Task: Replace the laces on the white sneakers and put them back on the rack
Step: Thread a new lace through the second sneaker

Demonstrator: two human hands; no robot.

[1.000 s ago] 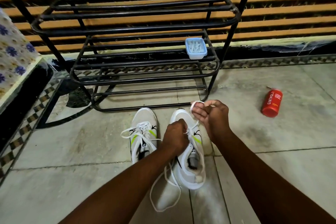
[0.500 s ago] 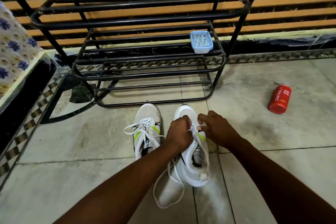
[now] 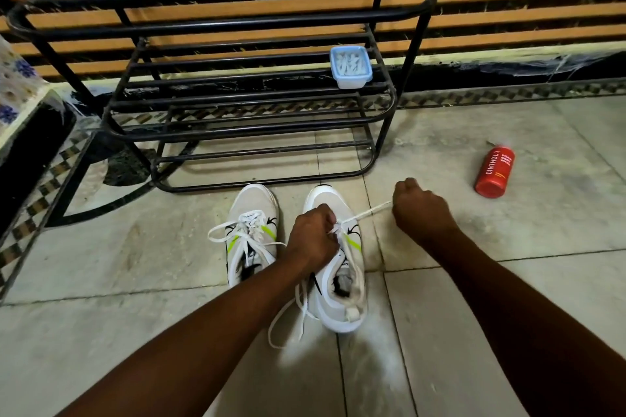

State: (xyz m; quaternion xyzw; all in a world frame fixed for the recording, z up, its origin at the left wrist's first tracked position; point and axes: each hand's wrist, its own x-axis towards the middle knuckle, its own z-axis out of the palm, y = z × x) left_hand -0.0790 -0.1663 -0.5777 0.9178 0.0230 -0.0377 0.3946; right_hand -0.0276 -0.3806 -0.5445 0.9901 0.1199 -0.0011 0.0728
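— Two white sneakers (image 3: 252, 247) stand side by side on the tiled floor (image 3: 101, 264), toes pointing at the black rack (image 3: 216, 25) and just short of its bottom rail.

— And the hands?

— Both are on the right-side sneaker (image 3: 338, 308). The left hand (image 3: 313, 237) is curled over its eyelets, pinching the lace (image 3: 367, 212) where it comes out. The right hand (image 3: 421, 210) is clenched round the other end, out to the right of the shoe, and the lace runs taut between the two fists.

— Any slack?

— Yes, a loop of lace trails off the near side of that shoe onto the floor beside the heel.

— What about the left-side sneaker (image 3: 252, 200)?

— Nobody is touching it. It is laced, with the loose ends flopped over its sides.

— Anything on the rack?

— Only a small blue tub (image 3: 351, 67) on the middle shelf, at the right end. A red bottle (image 3: 494, 171) lies on its side on the floor, well to the right of the shoes.
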